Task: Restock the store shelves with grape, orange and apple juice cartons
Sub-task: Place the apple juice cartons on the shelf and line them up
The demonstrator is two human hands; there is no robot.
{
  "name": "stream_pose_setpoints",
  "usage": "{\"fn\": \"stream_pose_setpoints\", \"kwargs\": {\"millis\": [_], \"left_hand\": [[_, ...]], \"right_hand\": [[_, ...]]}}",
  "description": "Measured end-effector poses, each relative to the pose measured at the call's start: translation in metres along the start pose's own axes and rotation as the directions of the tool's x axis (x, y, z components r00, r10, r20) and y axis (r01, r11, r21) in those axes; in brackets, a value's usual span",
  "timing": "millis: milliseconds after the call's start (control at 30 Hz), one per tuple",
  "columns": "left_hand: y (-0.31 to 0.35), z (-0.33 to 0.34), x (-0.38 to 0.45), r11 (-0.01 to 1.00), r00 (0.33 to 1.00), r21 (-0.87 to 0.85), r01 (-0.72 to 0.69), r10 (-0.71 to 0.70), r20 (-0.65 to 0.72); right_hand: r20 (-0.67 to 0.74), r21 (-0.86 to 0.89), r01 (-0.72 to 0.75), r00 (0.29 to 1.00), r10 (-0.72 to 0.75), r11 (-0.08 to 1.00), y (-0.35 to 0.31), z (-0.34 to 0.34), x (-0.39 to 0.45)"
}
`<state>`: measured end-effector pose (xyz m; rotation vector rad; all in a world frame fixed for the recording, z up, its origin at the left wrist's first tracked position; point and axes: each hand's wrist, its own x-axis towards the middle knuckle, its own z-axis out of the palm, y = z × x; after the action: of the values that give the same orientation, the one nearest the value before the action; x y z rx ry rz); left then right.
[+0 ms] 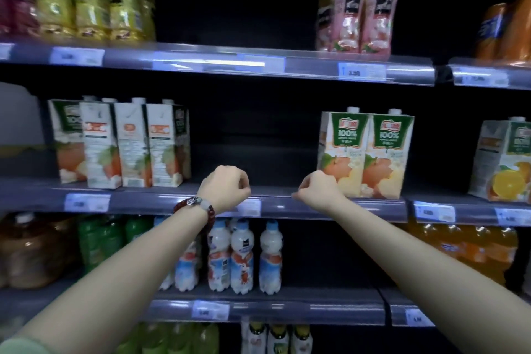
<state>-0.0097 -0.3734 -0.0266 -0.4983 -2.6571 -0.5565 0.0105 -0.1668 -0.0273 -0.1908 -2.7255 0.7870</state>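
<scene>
Between placements, both fists curled and empty, left hand and right hand at the middle shelf edge, apple juice cartons just right of the bare gap, next carton likely needed there.

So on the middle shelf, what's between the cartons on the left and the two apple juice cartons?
In the head view, only bare dark shelf; no carton stands between the left cartons and the apple juice cartons. Both hands hang before it.
</scene>
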Motion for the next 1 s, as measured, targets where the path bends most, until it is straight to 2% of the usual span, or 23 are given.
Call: {"fn": "stream_pose_setpoints", "kwargs": {"millis": [333,533,700,800,933,1000], "left_hand": [[-0.103,-0.041,-0.041,0.975,0.973,0.022,0.223,-0.221,-0.065],[-0.153,-0.054,-0.050,0.940,0.928,-0.018,0.339,-0.338,-0.154],[-0.180,-0.067,-0.028,0.913,0.851,-0.152,0.378,-0.408,-0.331],[-0.187,-0.073,-0.005,0.899,0.817,-0.242,0.366,-0.435,-0.379],[-0.183,-0.067,0.018,0.839,0.785,-0.388,0.381,-0.516,-0.344],[-0.179,-0.060,0.026,0.828,0.751,-0.375,0.417,-0.546,-0.371]], "right_hand": [[0.159,0.094,0.189,0.966,-0.202,0.978,-0.092,0.074,0.003],[0.093,0.216,0.290,0.944,-0.315,0.932,-0.145,0.107,0.021],[0.026,0.318,0.331,0.934,-0.357,0.888,-0.183,0.131,0.043],[0.011,0.401,0.306,0.941,-0.339,0.863,-0.201,0.143,0.056],[-0.048,0.413,0.260,0.963,-0.264,0.873,-0.222,0.157,0.068],[-0.075,0.445,0.254,0.966,-0.247,0.859,-0.228,0.161,0.072]]}}
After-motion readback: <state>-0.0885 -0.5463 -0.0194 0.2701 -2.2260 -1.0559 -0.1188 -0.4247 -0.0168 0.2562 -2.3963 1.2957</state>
